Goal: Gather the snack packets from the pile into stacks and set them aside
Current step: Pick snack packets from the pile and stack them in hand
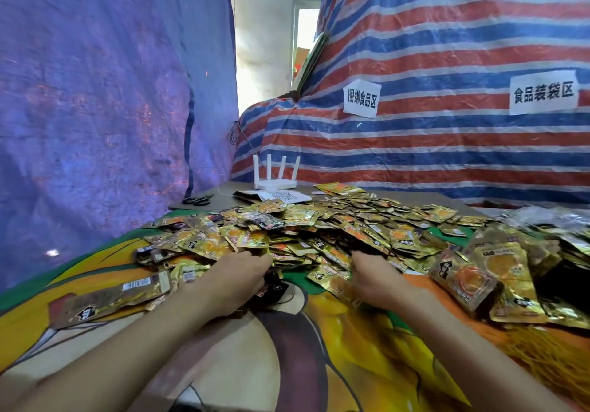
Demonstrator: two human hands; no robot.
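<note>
Left grip (245, 271): my fingers curl down onto the near edge of the pile, round what looks like a few dark packets tucked under my palm.
Right grip (373, 276): my fingertips are pushed in under the packets and hidden, so I cannot tell whether it has closed on anything.
Pile (319, 229): loose gold snack packets are heaped just ahead of both grips and spread far to the right. The pile's near edge touches both grips.
Gathered packets (498, 271): larger gold packets lean together to the right of my right grip, near it but apart.
Long packet (118, 293): it lies flat by itself to the left of my left grip, barcode up.
Tabletop (351, 347): it is covered by a printed cloth, bare between my forearms on my side of the grips.
Step, as I judge it: I am raking a handful off the near edge, and most of the heap is unsorted.
Risk, slipping: the foil looks slick, so a loose handful could fan out and never square into a stack.
Risk, slide: pulling from the base may bring the heap down toward me and over the bare cloth.
Risk, mixing: dark packets lie among the gold ones, so a blind grab could pick up both kinds.
Risk, right side: the leaning packets could topple back into the pile if my right forearm sweeps them. The yellow strands (549, 357) beside that forearm could snag.
</note>
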